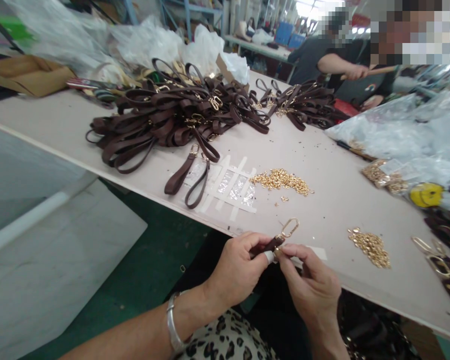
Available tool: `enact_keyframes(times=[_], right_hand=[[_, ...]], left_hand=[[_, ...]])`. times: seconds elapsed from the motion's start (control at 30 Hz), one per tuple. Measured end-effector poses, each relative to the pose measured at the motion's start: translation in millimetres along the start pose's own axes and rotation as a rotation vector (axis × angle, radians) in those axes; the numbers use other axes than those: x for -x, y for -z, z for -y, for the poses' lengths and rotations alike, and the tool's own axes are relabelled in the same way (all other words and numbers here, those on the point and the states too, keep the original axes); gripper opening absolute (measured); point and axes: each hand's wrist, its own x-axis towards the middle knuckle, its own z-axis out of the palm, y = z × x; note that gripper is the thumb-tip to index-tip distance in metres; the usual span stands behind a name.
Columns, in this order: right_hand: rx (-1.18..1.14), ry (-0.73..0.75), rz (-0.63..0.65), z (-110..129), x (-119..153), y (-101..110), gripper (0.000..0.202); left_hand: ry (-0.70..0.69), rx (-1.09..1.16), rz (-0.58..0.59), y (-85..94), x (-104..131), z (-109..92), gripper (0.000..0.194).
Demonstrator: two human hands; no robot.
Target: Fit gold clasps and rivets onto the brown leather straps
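Note:
My left hand (240, 267) is closed round a dark brown leather strap (275, 243) whose gold clasp (290, 227) points up over the table edge. Close beside it, the thumb and forefinger of my right hand (309, 280) pinch a small gold piece (277, 252) against the strap; its shape is mostly hidden. Two finished-looking strap loops (180, 175) lie left of a taped clear patch (234, 187). Small gold parts form one pile (281, 180) beyond my hands and another pile (371, 247) to the right.
A big heap of brown straps (165, 117) covers the back left, with a smaller heap (307, 102) behind. Plastic bags (408, 125) and more straps (448, 250) lie at the right. Across the table a person (356, 72) holds a wooden handle. A cardboard tray (30, 75) sits far left.

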Motion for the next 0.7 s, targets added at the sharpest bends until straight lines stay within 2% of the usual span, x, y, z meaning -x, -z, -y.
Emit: enact_keyframes(times=[0.2, 0.4, 0.57, 0.63, 0.7], right_hand=[[0.112, 0.058, 0.008, 6.4, 0.0, 2.5, 0.011], [0.082, -0.118, -0.029, 8.7, 2.8, 0.8, 0.005], [-0.139, -0.364, -0.045, 4.0, 7.6, -4.6, 0.021], [-0.308, -0.436, -0.073, 6.0, 9.1, -8.0, 0.029], [-0.493, -0.49, -0.083, 11.8, 10.2, -10.9, 0.036]], left_hand=[[-0.039, -0.076, 0.013, 1.7, -0.1, 1.7, 0.029], [-0.088, -0.135, 0.032, 3.2, -0.6, -1.4, 0.033], [-0.07, -0.055, 0.058, 3.2, 0.8, 2.2, 0.027], [-0.005, 0.023, 0.087, 3.1, 2.2, 3.3, 0.018], [0.112, 0.084, 0.118, 4.0, 3.6, 3.5, 0.02]])
